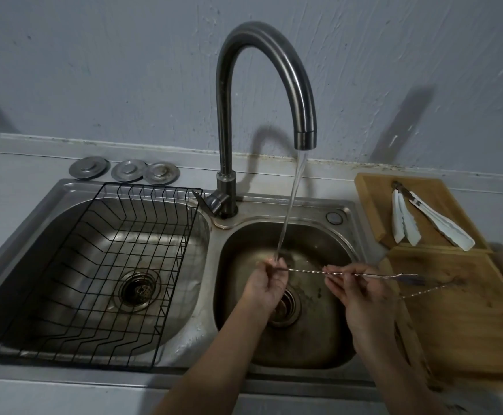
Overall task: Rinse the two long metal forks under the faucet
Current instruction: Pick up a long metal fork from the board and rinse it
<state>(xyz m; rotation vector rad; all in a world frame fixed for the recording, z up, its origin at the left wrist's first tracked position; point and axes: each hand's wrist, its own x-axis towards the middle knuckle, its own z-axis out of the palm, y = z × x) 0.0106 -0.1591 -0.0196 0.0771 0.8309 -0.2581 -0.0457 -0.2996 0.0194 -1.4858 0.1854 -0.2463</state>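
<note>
Long twisted-shaft metal fork held level over right basin; left hand pinches its end under stream, right hand pinches mid-shaft. Tines overhang bamboo board.

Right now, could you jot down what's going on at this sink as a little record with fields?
water: running from the faucet into the right basin
left hand: pinches one end of a long twisted metal fork under the stream
right hand: pinches the same fork further along
fork tines: point right, over the wooden board
second fork: seems to lie on that board
left basin: holds a black wire rack
</note>
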